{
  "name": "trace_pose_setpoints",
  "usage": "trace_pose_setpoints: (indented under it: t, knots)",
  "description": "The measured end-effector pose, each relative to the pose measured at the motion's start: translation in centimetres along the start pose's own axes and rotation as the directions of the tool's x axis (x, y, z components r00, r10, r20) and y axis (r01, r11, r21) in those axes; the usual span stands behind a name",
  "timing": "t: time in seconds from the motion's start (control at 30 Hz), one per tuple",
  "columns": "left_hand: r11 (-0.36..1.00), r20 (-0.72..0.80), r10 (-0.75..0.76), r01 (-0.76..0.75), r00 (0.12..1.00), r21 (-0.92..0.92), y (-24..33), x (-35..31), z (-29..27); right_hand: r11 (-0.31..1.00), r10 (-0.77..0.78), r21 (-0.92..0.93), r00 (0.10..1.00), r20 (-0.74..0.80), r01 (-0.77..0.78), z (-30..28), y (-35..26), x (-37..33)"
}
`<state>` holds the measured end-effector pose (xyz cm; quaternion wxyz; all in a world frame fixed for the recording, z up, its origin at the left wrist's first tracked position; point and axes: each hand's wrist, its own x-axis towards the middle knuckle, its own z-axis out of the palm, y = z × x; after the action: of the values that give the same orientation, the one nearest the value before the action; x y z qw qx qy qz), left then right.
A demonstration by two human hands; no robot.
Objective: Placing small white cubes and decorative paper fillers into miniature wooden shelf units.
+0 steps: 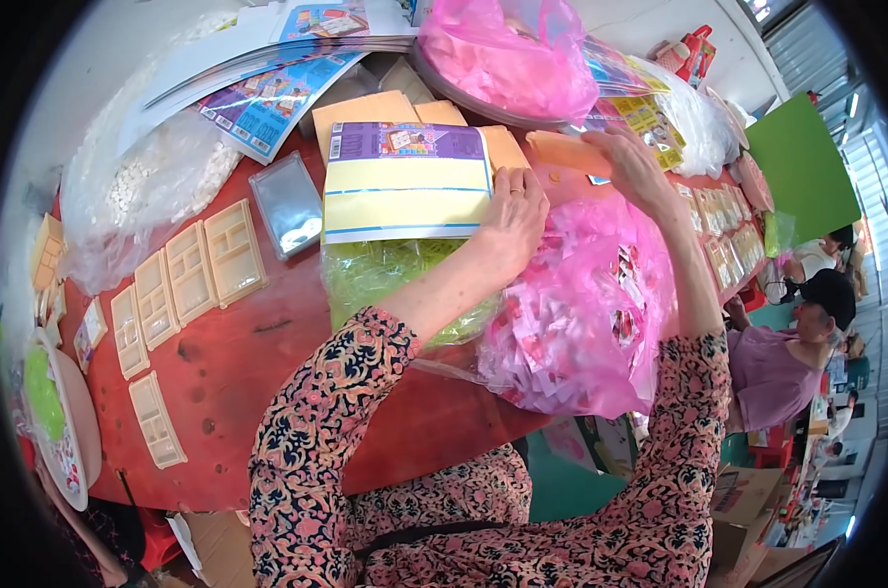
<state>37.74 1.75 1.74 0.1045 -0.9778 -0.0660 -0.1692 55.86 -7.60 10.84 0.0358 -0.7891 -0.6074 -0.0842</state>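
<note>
My left hand [516, 218] rests on the right edge of a yellow and purple printed card [405, 181] that lies on a stack of tan cards [366, 108]. My right hand [628, 162] reaches farther back and grips a tan card piece [567, 152]. A clear bag of green pieces [385, 274] lies under my left forearm. Under my right forearm sits a clear bag of pink and white pieces [586, 304]. Both arms wear flowered sleeves.
Cream plastic trays [189, 269] lie in a row on the red table [258, 363]. A bag of white pieces [145, 191], a clear box [289, 206], printed sheets [268, 98], a pink bag [508, 54] stand behind. A person in purple [797, 343] sits at right.
</note>
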Motion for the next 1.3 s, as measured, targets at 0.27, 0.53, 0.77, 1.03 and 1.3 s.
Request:
trace_pose_setpoints:
  t: [0.27,0.53,0.77,1.03,1.3]
  knots:
    - [0.846,-0.206,-0.075,-0.047,0.976,-0.531,-0.6,-1.6,-1.8,0.960,0.113,0.279,0.956,-0.272,-0.034,-6.5,-9.6,-4.6]
    - [-0.602,0.186,-0.533,-0.216,0.825,-0.769,-2.6,-12.1,-9.3,0.814,-0.050,0.552,0.968,-0.245,0.181,-6.0,-21.0,-8.2]
    - [-0.666,0.330,-0.653,-0.309,0.681,-0.679,-3.6,-24.3,-9.6,0.414,-0.279,0.878,0.885,0.373,-0.240,-5.0,-29.8,-6.0]
    - [-0.528,0.309,-0.785,-0.318,0.537,-0.788,-5.1,-32.0,-9.8,0.382,-0.529,0.924,0.825,0.197,0.024,0.3,-36.9,-4.9]
    - [-0.392,0.258,-0.836,-0.199,0.485,-0.898,-5.0,-35.7,-8.7,0.375,-0.609,0.910,0.787,0.099,0.176,2.2,-38.3,-4.6]
